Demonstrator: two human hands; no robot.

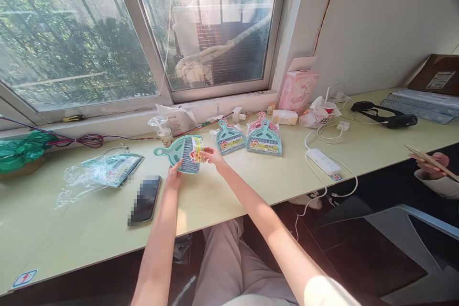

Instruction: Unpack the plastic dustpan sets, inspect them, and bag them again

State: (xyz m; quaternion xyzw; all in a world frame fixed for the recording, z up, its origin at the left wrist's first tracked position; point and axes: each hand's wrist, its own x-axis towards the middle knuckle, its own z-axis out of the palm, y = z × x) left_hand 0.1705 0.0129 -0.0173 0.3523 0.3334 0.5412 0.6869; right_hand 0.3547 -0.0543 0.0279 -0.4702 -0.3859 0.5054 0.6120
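Observation:
A teal dustpan-and-brush set (175,153) is tilted sideways above the table, its handle pointing left. My left hand (174,177) grips its near edge, the thumb over the grey bristles. My right hand (214,157) pinches the printed label (197,148) at the set's right end. Just to the right lie a wrapped teal set (229,139) and another teal set (264,141), with a pink dustpan (261,117) partly hidden behind it. On the left, a further teal set (116,169) rests in or under a clear plastic bag (77,179).
A phone (145,201) lies near the table's front edge. Behind the sets stand a drink cup (163,131) and a pink box (299,88). A white power strip (323,161) with trailing cables is at the right. Another person's hand (432,165) holds a flat object.

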